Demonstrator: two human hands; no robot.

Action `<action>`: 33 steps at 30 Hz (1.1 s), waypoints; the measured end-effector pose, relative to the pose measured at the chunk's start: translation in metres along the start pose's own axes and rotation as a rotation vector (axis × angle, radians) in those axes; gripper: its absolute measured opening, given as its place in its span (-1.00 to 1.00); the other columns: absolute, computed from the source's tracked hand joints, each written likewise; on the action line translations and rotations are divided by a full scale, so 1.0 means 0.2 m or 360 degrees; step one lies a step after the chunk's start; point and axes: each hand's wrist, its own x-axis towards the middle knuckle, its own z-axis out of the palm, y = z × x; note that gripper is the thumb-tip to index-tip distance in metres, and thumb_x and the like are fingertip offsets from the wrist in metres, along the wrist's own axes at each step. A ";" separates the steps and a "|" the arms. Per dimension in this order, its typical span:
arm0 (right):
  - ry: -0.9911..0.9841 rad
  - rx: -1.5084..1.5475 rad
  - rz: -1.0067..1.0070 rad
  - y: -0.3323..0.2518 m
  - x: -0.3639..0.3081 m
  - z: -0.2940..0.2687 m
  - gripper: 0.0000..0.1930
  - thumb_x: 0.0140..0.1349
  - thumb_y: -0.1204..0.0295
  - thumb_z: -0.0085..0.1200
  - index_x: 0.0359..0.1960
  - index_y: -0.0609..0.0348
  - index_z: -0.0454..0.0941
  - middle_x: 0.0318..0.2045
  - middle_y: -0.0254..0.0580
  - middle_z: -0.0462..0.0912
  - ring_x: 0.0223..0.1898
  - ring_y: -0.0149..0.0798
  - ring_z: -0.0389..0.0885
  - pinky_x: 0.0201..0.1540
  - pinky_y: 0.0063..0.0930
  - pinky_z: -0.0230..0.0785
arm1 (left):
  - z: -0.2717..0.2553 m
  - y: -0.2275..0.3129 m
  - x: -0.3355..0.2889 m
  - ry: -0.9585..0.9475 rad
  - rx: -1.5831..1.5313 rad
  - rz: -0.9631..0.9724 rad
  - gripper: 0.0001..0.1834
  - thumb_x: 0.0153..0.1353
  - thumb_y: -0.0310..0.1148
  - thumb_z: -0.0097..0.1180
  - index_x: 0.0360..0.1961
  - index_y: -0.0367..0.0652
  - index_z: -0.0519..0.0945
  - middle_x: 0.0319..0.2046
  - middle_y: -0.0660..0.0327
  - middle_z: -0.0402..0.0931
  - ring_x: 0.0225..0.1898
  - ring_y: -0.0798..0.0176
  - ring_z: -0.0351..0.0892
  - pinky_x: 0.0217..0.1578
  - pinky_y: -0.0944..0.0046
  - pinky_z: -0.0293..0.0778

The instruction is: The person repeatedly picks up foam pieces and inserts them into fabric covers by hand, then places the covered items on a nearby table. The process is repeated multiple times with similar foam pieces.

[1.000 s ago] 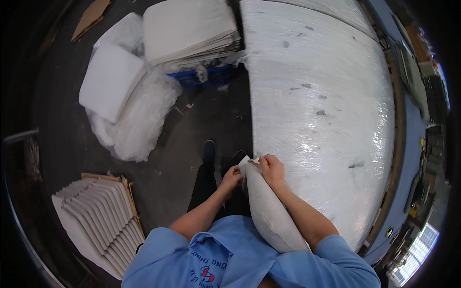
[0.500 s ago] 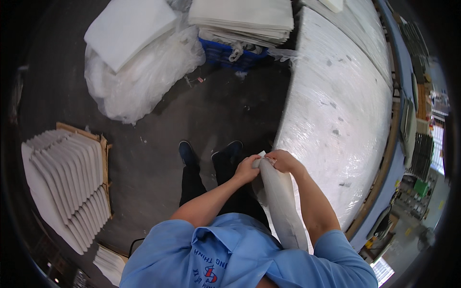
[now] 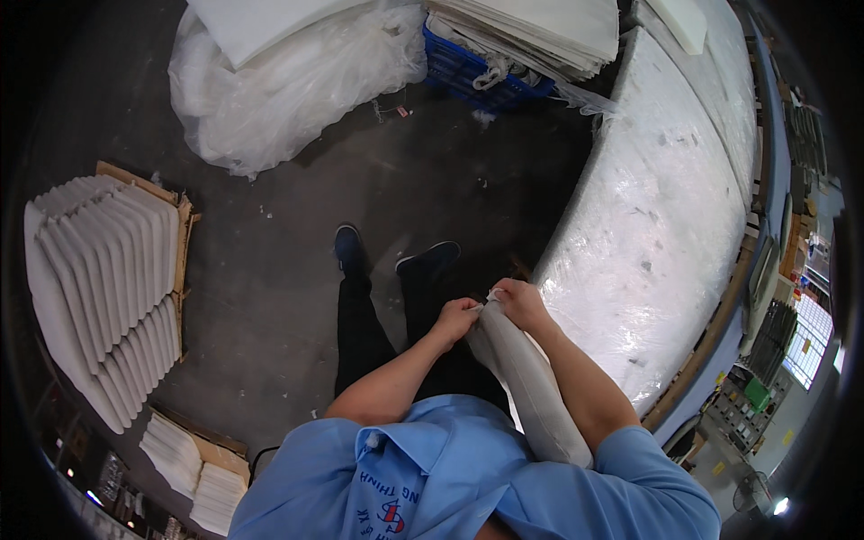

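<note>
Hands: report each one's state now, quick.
Left hand: closed on the top end of the long white stuffed cushion.
Right hand: closed on the same end.

dark concrete floor [image 3: 270,297], plastic-wrapped table [image 3: 666,207]

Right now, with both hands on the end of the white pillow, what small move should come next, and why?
Probably tug the pillow's top end straight: both the left hand and right hand pinch it there, and it looks bunched between them.
</note>
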 end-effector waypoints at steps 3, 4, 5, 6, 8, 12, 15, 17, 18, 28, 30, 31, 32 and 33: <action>-0.0220 -0.0245 -0.0038 0.03 0.12 0.02 -0.77 0.35 0.37 0.09 -0.12 0.16 0.74 -0.19 0.12 0.76 -0.06 0.17 0.72 0.06 -0.07 0.53 | -0.04 -0.06 -0.02 -0.0065 -0.0467 -0.0238 -0.75 0.16 -0.46 0.15 -0.11 -0.12 0.64 -0.26 0.28 0.64 -0.23 0.33 0.58 -0.17 0.24 0.49; -0.0302 -0.0349 -0.0057 0.03 0.16 0.02 -0.76 0.37 0.35 0.06 -0.12 0.17 0.74 -0.18 0.13 0.75 -0.04 0.17 0.72 0.09 -0.05 0.52 | -0.05 -0.08 -0.03 -0.0091 -0.0681 -0.0305 -0.74 0.17 -0.45 0.15 -0.08 -0.10 0.64 -0.22 0.28 0.64 -0.19 0.31 0.60 -0.15 0.21 0.51; -0.0331 -0.0395 -0.0051 0.04 0.18 0.02 -0.75 0.38 0.34 0.05 -0.12 0.17 0.74 -0.16 0.14 0.75 -0.03 0.18 0.71 0.10 -0.04 0.51 | -0.05 -0.11 -0.03 -0.0119 -0.0895 -0.0373 -0.72 0.19 -0.45 0.14 -0.05 -0.08 0.63 -0.18 0.28 0.64 -0.16 0.30 0.62 -0.14 0.18 0.54; -0.0363 -0.0434 -0.0051 0.04 0.21 0.03 -0.73 0.38 0.32 0.03 -0.12 0.17 0.74 -0.14 0.14 0.75 -0.02 0.18 0.71 0.12 -0.03 0.51 | -0.06 -0.11 -0.04 -0.0155 -0.1028 -0.0382 -0.70 0.21 -0.42 0.16 -0.01 -0.08 0.61 -0.14 0.28 0.64 -0.11 0.28 0.62 -0.08 0.18 0.53; -0.0346 -0.0466 -0.0029 0.05 0.22 0.06 -0.72 0.40 0.31 0.00 -0.13 0.17 0.73 -0.12 0.15 0.74 -0.01 0.20 0.70 0.13 0.00 0.50 | -0.05 -0.11 -0.07 -0.0232 -0.1289 -0.0402 -0.66 0.26 -0.37 0.20 0.07 -0.09 0.56 -0.06 0.27 0.62 -0.03 0.25 0.62 0.04 0.18 0.53; -0.0146 -0.0356 0.0010 0.05 0.18 0.10 -0.74 0.41 0.34 -0.04 -0.14 0.20 0.68 -0.13 0.19 0.73 -0.03 0.24 0.69 0.11 0.05 0.48 | 0.00 -0.08 -0.09 -0.0131 -0.1276 -0.0351 -0.75 0.38 -0.29 0.22 0.02 -0.07 0.58 -0.07 0.31 0.62 -0.01 0.25 0.61 0.05 0.19 0.51; 0.0005 -0.0280 0.0091 0.04 0.15 0.10 -0.76 0.42 0.35 -0.02 -0.13 0.18 0.67 -0.16 0.20 0.72 -0.02 0.26 0.67 0.08 0.04 0.48 | 0.05 -0.10 -0.10 0.0028 -0.1321 -0.0230 -0.84 0.42 -0.26 0.20 -0.08 -0.08 0.60 -0.16 0.34 0.61 -0.07 0.33 0.58 -0.04 0.21 0.51; 0.0080 -0.0242 0.0131 0.05 0.14 0.10 -0.77 0.43 0.35 -0.01 -0.13 0.18 0.67 -0.17 0.21 0.72 0.00 0.27 0.66 0.07 0.04 0.47 | 0.08 -0.12 -0.10 0.0131 -0.1304 -0.0133 -0.88 0.45 -0.29 0.15 -0.16 -0.10 0.60 -0.23 0.35 0.60 -0.14 0.39 0.54 -0.11 0.28 0.46; 0.0106 -0.0234 0.0125 0.06 0.13 0.11 -0.77 0.43 0.35 -0.01 -0.14 0.18 0.67 -0.17 0.21 0.72 0.00 0.28 0.66 0.07 0.05 0.46 | 0.09 -0.12 -0.09 0.0203 -0.1270 -0.0101 -0.87 0.46 -0.29 0.14 -0.19 -0.10 0.59 -0.26 0.35 0.57 -0.18 0.40 0.51 -0.14 0.29 0.44; -0.0158 -0.0205 0.0601 -0.05 0.23 0.12 -0.42 0.39 -0.04 0.06 -0.07 0.35 0.72 -0.06 0.34 0.71 0.08 0.21 0.67 0.19 -0.04 0.47 | 0.23 0.03 0.08 0.0591 -0.0898 -0.0330 -0.77 0.52 -0.26 -0.02 -0.12 -0.18 0.58 -0.19 0.21 0.58 -0.11 0.28 0.52 -0.09 0.17 0.44; -0.0238 -0.0283 0.0463 -0.03 0.27 0.12 -0.43 0.35 -0.06 0.11 -0.17 0.33 0.74 -0.05 0.31 0.70 0.07 0.21 0.67 0.18 -0.04 0.47 | 0.25 0.06 0.08 0.0718 -0.0840 -0.0324 -0.76 0.53 -0.29 -0.05 -0.23 -0.20 0.56 -0.31 0.22 0.55 -0.20 0.29 0.50 -0.10 0.19 0.43; -0.0269 -0.0301 0.0419 0.02 0.28 0.13 -0.44 0.33 -0.07 0.14 -0.22 0.32 0.75 -0.04 0.30 0.70 0.07 0.21 0.67 0.17 -0.03 0.48 | 0.27 0.05 0.08 0.0733 -0.0820 -0.0311 -0.75 0.53 -0.28 -0.05 -0.23 -0.20 0.56 -0.30 0.21 0.55 -0.20 0.29 0.50 -0.11 0.19 0.43; -0.0158 -0.0314 0.0337 0.05 0.28 0.16 -0.45 0.31 -0.07 0.16 -0.32 0.30 0.73 -0.12 0.26 0.71 0.01 0.20 0.68 0.12 -0.02 0.48 | 0.27 0.04 0.08 0.0750 -0.0801 -0.0297 -0.75 0.53 -0.27 -0.05 -0.24 -0.19 0.56 -0.30 0.21 0.55 -0.21 0.28 0.50 -0.12 0.18 0.42; -0.0031 -0.0353 0.0253 0.11 0.29 0.20 -0.46 0.30 -0.07 0.18 -0.41 0.28 0.71 -0.20 0.22 0.73 -0.04 0.20 0.70 0.08 -0.01 0.49 | 0.29 0.03 0.09 0.0752 -0.0802 -0.0265 -0.75 0.53 -0.26 -0.04 -0.24 -0.19 0.56 -0.29 0.21 0.55 -0.21 0.28 0.50 -0.13 0.18 0.42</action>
